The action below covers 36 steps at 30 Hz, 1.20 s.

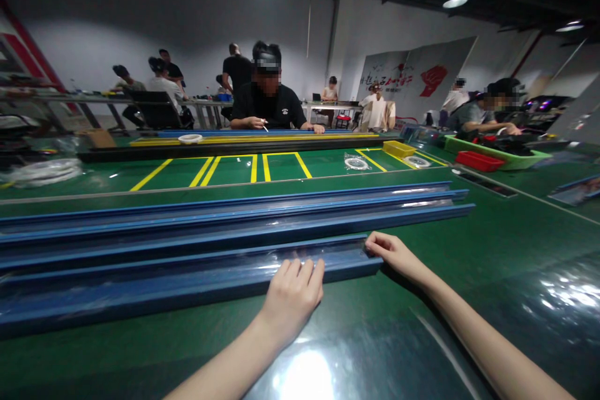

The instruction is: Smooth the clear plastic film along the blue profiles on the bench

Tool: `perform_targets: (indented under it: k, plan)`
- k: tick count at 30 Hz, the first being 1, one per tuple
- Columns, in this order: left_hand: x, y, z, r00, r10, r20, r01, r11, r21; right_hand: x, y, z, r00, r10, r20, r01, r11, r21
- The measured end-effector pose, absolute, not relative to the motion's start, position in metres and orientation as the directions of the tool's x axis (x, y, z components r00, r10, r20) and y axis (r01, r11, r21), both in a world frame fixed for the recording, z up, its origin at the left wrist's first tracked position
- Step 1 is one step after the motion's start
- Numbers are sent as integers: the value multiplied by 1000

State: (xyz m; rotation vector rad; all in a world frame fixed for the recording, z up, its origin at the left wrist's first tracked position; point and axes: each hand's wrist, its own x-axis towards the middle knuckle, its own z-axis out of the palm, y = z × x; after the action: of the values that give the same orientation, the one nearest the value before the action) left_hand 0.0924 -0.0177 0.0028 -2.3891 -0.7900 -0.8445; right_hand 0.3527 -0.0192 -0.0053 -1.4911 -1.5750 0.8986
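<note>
Several long blue channel strips (225, 225) lie side by side across the green table (492, 244). The nearest blue strip (187, 281) carries a clear shiny cover. My left hand (293, 297) rests flat on its front wall, fingers together and stretched over the edge. My right hand (391, 253) is curled at the strip's right end, fingertips pinching the end of the clear cover.
A person in black sits across the table behind yellow and black strips (253, 140). A yellow bin (398, 149), a red tray (478, 161) and a green tray (525, 159) stand at the right back. Other people work at far tables. Bagged white cable (44, 170) lies left.
</note>
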Motion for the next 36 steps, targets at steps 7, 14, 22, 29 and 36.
perform_targets:
  k: [7, 14, 22, 29, 36]
  plan:
    - [92, -16, 3, 646, 345, 681, 645, -723, -245, 354, -19, -5, -38, 997, 68, 491, 78, -868]
    - [93, -15, 4, 648, 333, 685, 629, -741, -236, 354, -19, -5, -45, 996, 73, 526, 86, -846]
    - [93, -15, 4, 646, 353, 677, 630, -747, -211, 352, -20, -2, -45, 997, 70, 584, 83, -808]
    - [94, -14, 2, 644, 351, 680, 626, -753, -204, 352, -19, -1, -42, 997, 68, 620, 79, -781]
    - [94, -13, 2, 641, 339, 689, 623, -754, -208, 353, -18, -2, -49, 996, 72, 625, 87, -776]
